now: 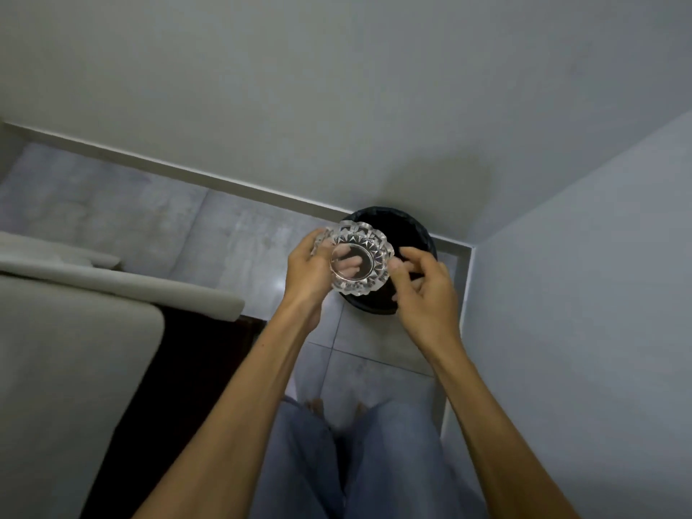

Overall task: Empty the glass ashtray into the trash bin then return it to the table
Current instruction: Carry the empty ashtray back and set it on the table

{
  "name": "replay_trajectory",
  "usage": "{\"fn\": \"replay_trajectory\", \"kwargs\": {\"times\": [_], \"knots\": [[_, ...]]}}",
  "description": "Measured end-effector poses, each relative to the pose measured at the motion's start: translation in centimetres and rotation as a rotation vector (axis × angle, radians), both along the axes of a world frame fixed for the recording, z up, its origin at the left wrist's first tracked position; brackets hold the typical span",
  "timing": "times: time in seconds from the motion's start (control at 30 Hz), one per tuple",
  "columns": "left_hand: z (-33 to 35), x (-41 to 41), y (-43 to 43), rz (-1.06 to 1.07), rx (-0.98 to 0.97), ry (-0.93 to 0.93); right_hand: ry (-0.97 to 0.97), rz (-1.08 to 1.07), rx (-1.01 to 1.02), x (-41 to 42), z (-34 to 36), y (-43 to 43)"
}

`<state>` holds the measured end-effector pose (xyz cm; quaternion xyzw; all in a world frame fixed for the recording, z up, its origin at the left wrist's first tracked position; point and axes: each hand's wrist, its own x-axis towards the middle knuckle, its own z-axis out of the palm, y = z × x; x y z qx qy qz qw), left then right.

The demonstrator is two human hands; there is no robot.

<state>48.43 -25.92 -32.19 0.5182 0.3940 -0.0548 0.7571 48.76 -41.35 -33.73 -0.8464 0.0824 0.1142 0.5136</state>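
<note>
Overhead, cut-glass ashtray (pixel 359 262), clear, faceted, tilted, left hand (pixel 305 273) gripping, black bin (pixel 408 234) beneath

No writing, label, brand mark, number or sign can be read anywhere in this view; every surface in sight is plain.
</note>
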Motion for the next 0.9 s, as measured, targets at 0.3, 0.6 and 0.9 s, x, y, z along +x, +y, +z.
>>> {"fn": "replay_trajectory", "kwargs": {"times": [0.3,0.6,0.9], "knots": [[17.2,-5.1,-1.8,0.011,-0.045,-0.09,0.148,0.009,0.297,-4.3,17.4,-0.1],[24.5,-9.3,-0.2,0.089,0.179,-0.126,0.082,0.083,0.302,-6.8,25.9,1.5],[28.0,-14.7,4.5,0.277,0.273,-0.185,0.04,0.231,0.305,-9.4,30.3,7.0]]}}
